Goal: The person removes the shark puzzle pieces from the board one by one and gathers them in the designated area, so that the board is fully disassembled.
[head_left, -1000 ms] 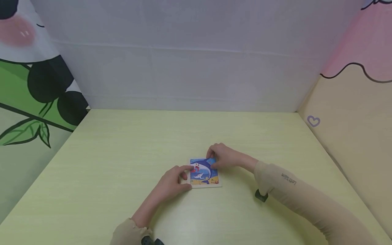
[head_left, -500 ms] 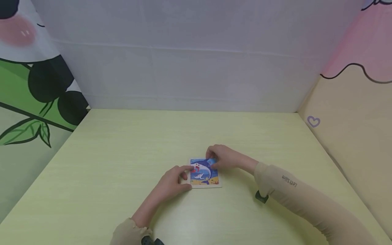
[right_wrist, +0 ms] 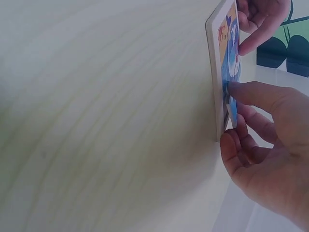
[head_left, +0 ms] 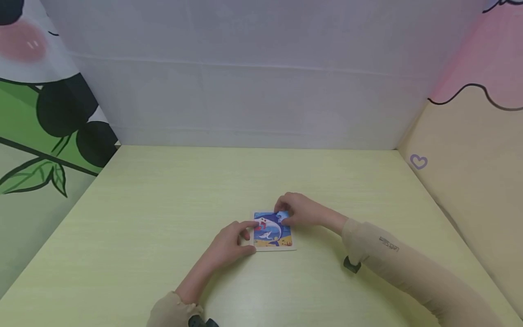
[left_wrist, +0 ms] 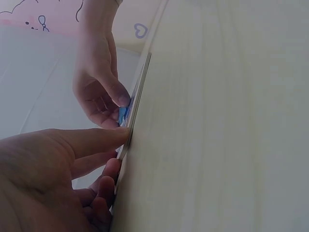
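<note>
A small square picture puzzle (head_left: 273, 234) with a white frame lies flat on the table, showing a blue whale over yellow sand. My left hand (head_left: 230, 243) holds it at the left side, thumb at the near left corner and index fingertip over the picture's left edge. At the far right corner, my right hand (head_left: 300, 210) pinches a puzzle piece (right_wrist: 232, 115) between thumb and fingers. That piece tilts up from the board in the right wrist view. The frame's pale edge (left_wrist: 140, 87) shows side-on in the left wrist view, both hands close together along it.
The pale wooden table (head_left: 163, 195) runs back to a grey-white wall (head_left: 261, 100). Painted panels stand on both sides, a panda and leaves (head_left: 53, 177) at left and a cream one with a heart (head_left: 470, 150) at right.
The right forearm and sleeve have shifted slightly to the right, and the piece at the far right corner sits a little differently under the fingers. My left hand and the frame stay put.
</note>
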Demonstrator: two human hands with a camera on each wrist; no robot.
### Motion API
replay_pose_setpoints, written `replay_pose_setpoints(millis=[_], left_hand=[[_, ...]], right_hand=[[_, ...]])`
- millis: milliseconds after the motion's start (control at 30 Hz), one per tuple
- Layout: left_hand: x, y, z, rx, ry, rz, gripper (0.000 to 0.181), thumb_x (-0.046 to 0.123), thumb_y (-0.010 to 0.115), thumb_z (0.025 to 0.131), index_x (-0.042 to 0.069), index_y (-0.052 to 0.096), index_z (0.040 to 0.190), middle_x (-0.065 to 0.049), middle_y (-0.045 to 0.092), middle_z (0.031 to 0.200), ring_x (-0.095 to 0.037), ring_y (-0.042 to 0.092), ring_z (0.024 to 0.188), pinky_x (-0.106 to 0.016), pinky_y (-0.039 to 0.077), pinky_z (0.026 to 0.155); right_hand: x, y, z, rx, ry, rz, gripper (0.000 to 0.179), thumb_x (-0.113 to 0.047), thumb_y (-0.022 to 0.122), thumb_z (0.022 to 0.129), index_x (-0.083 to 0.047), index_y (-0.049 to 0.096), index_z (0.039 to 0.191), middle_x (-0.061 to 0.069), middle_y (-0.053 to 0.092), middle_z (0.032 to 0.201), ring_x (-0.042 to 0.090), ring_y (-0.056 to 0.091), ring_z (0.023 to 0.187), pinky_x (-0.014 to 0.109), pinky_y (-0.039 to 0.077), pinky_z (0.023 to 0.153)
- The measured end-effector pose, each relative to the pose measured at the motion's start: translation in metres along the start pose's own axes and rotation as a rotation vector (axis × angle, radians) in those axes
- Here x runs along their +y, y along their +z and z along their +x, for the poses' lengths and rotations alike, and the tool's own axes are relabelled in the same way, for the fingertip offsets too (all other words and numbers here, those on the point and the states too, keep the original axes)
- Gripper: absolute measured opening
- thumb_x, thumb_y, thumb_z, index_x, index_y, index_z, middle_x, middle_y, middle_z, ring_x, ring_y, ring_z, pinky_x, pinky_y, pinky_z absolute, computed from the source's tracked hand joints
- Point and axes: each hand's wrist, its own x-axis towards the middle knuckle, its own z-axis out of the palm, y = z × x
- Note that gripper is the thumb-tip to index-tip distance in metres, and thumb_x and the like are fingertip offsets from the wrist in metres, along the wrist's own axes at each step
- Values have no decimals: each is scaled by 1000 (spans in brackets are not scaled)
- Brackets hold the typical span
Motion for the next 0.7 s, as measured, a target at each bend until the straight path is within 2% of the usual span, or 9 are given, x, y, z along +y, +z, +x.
replay_pose_setpoints(millis=[167, 300, 500, 700], left_hand=[[0, 1, 2, 4, -15, 4, 55, 9, 80, 78, 15, 64, 131, 0, 57, 90, -15, 46, 76, -23, 37, 66], [0, 1, 2, 7, -15, 12, 55, 9, 80, 78, 15, 64, 131, 0, 57, 89, -15, 47, 77, -24, 37, 66], [-1, 2, 2, 2, -15, 18, 55, 10, 80, 78, 15, 64, 131, 0, 57, 90, -15, 47, 77, -24, 37, 66], [-2, 2, 3, -2, -26, 21, 55, 10, 80, 79, 15, 64, 131, 0, 57, 90, -15, 47, 77, -24, 38, 66]], right_hand=[[4, 0, -2, 3, -15, 39, 30, -13, 75, 86, -14, 69, 115, 1, 63, 105, 15, 56, 92, 29, 49, 84], [5, -3, -3, -13, -54, 43, 32, -13, 74, 86, -12, 70, 118, 2, 63, 109, 15, 58, 95, 28, 50, 85], [10, -8, -4, -48, -112, 10, 36, -8, 70, 88, -13, 70, 123, 4, 65, 115, 17, 60, 103, 31, 52, 91], [15, -10, -2, -74, -141, -42, 39, -8, 71, 87, -14, 69, 125, 3, 65, 117, 17, 61, 105, 34, 52, 93]])
